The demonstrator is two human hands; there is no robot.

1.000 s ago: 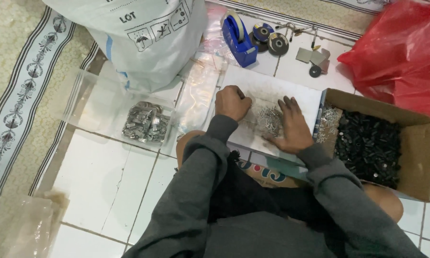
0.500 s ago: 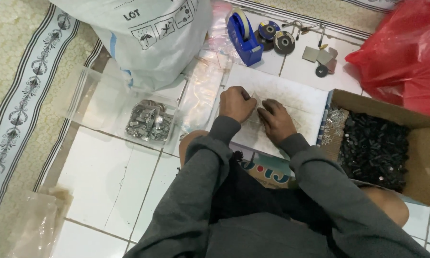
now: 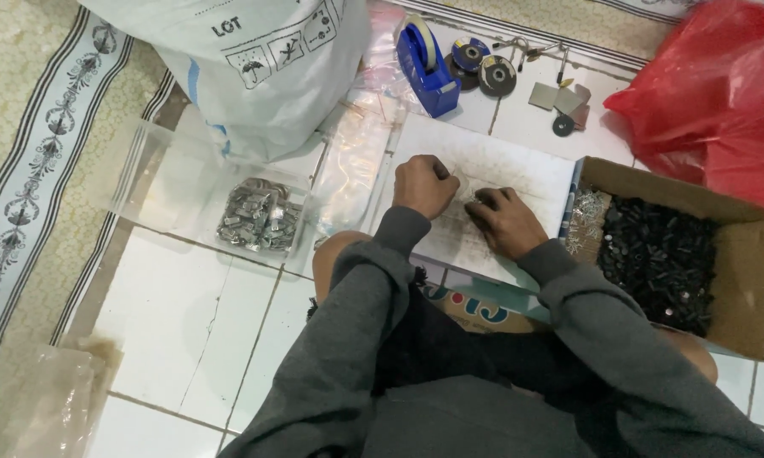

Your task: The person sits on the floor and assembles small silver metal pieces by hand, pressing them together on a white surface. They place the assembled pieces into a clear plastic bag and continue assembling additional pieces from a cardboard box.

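Note:
My left hand (image 3: 424,185) and my right hand (image 3: 505,222) rest close together on a white board (image 3: 526,165) that lies across my lap and the tiled floor. Both hands are curled, and between them they pinch a small clear plastic bag (image 3: 464,188) with something small and pale inside. What exactly the fingers grip is too small to tell. A clear plastic tray (image 3: 170,182) with a heap of small filled bags (image 3: 259,216) sits to the left of my left hand. An open cardboard box (image 3: 759,280) of small black parts (image 3: 658,259) stands to the right of my right hand.
A big white sack (image 3: 255,68) stands at the back left, a red plastic bag (image 3: 721,85) at the back right. A blue tape dispenser (image 3: 424,64), two round discs (image 3: 484,68) and small metal pieces (image 3: 560,97) lie behind the board. A patterned rug (image 3: 26,170) borders the tiles on the left.
My right hand has drawn in from the board's right side, off a pale pile, toward my left hand. Both hands now meet near the board's middle.

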